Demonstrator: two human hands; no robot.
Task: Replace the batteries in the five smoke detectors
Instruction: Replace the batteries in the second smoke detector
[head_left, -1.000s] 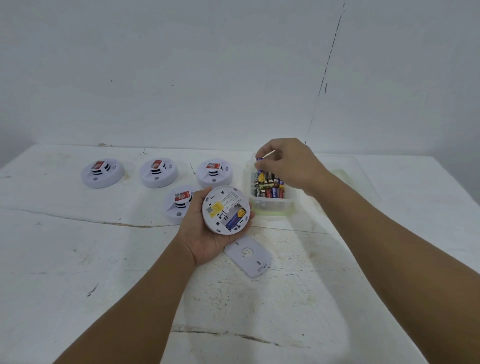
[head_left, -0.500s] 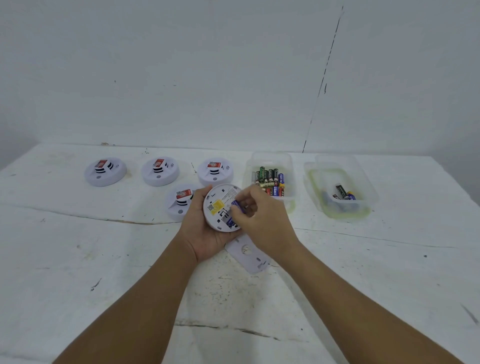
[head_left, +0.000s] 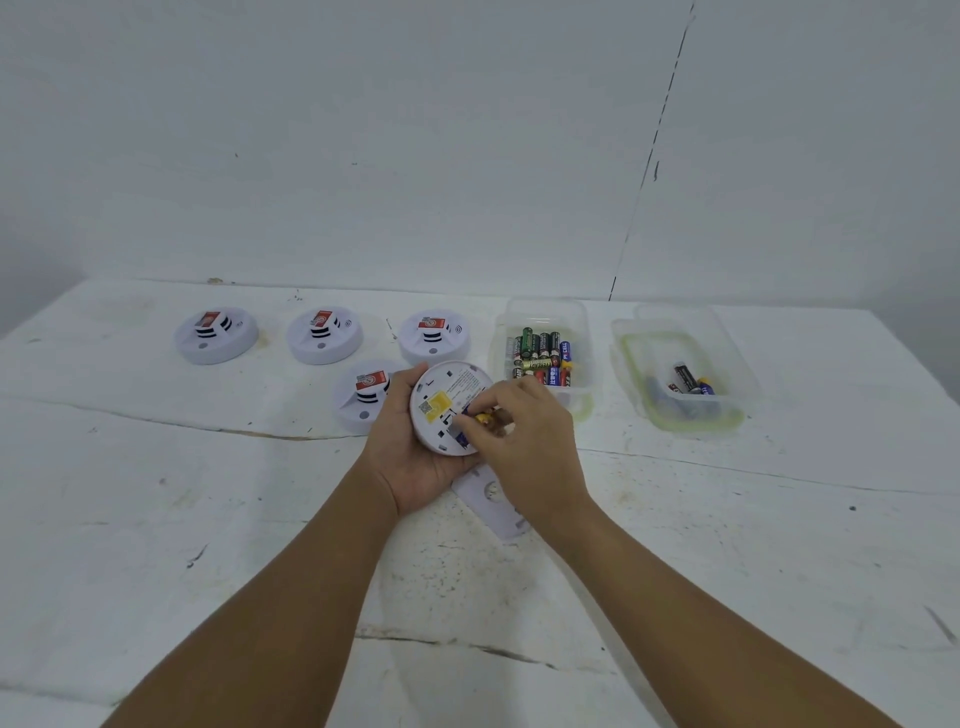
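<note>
Open smoke detector (head_left: 441, 410): a white round unit held back-side up in the left hand (head_left: 410, 457), tilted toward the camera, showing a yellow label and a battery bay. A battery (head_left: 485, 417) with a yellow band lies at the bay under the fingertips of the right hand (head_left: 524, 441); whether it is fully seated cannot be told. Back cover (head_left: 493, 501): a white plate lying flat on the table just below the hands. Four closed detectors (head_left: 215, 335), (head_left: 324, 336), (head_left: 434, 338), (head_left: 363, 395) rest face up, each bearing a red sticker. Near container (head_left: 543, 356): clear, packed with mixed batteries. Far container (head_left: 685, 379): clear, holding a few.
</note>
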